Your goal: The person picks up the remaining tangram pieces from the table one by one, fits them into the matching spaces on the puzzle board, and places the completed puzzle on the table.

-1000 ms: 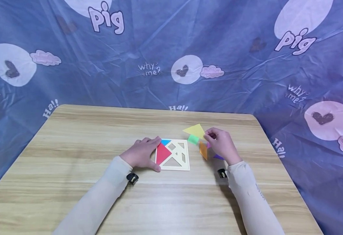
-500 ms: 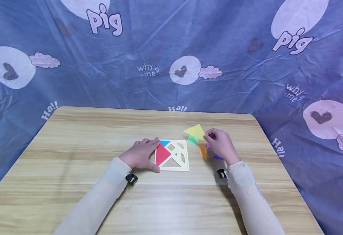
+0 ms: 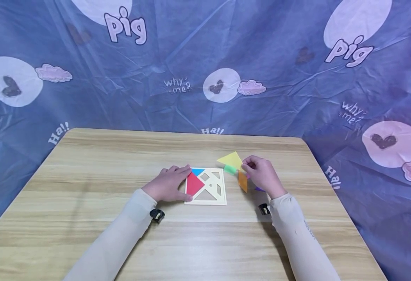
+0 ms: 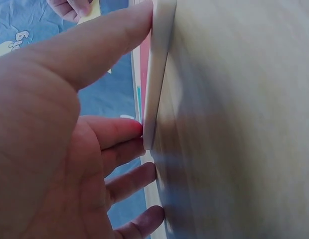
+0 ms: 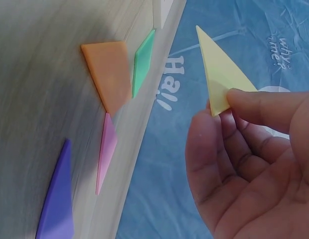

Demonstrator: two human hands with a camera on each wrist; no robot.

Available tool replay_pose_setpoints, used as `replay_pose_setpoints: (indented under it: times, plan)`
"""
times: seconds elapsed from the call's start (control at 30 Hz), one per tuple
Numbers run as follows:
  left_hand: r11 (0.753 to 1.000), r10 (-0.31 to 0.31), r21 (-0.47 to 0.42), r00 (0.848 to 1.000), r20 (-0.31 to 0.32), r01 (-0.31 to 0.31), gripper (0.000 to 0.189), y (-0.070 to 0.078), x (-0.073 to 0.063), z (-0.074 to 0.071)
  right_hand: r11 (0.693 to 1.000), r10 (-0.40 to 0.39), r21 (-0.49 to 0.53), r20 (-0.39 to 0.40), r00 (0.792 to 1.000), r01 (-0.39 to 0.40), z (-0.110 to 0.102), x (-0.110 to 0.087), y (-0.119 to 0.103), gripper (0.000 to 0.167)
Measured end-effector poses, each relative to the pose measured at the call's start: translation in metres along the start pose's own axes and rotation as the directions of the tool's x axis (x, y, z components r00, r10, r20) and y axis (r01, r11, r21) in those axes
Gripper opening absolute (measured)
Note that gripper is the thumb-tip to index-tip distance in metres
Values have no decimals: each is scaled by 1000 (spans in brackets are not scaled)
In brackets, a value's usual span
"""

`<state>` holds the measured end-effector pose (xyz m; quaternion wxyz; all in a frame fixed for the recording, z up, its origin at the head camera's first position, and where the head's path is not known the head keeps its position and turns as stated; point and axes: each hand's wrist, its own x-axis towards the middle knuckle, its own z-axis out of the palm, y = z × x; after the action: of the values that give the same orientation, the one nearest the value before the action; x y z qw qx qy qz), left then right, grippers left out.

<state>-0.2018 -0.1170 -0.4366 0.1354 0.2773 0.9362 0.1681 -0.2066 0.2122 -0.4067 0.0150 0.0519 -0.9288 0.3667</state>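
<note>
In the head view, a cream tangram board lies on the table with a red triangle and a blue triangle in its recesses. My left hand holds the board's left side, thumb at the near corner and fingertips at the far corner. My right hand pinches a yellow triangle by one corner between thumb and fingers, raised above the table. In the right wrist view, an orange piece, a green piece, a pink piece and a purple piece lie on the table near it.
A wooden table carries everything. Blue printed cloth hangs behind it and along its sides. The loose pieces lie right of the board, and the right hand partly hides the pink and purple ones in the head view.
The yellow triangle and my right hand have come slightly nearer and lower, covering more of the green piece. My left thumb has shifted a little at the board's near corner.
</note>
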Motion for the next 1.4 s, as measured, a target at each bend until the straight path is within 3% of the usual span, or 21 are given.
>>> replay_pose_setpoints:
  times: [0.3,0.5,0.73,1.03,1.27,1.4]
  plan:
    - [1000,-4,-12,1000,13,4,101,1,-2,2,1000,7,6,52,999,-7,2,-3,-2,13]
    - [1000,4,-14,999,35,-3,116,1,-4,0,996,-20,87,175,984,5,2,-6,-6,12]
    - [1000,14,6,998,61,-14,124,-1,-4,-1,984,6,164,374,928,-73,11,-10,-16,11]
    - [1000,6,1,998,58,-6,124,-2,-2,-1,974,-31,209,514,857,-90,22,-12,-20,9]
    - [1000,4,3,998,64,-4,124,-2,-1,-2,976,-59,211,516,855,-60,31,-14,-18,9]
    - [1000,-1,3,998,67,1,124,-2,-2,-2,982,-61,183,501,863,-37,37,-15,-18,8]
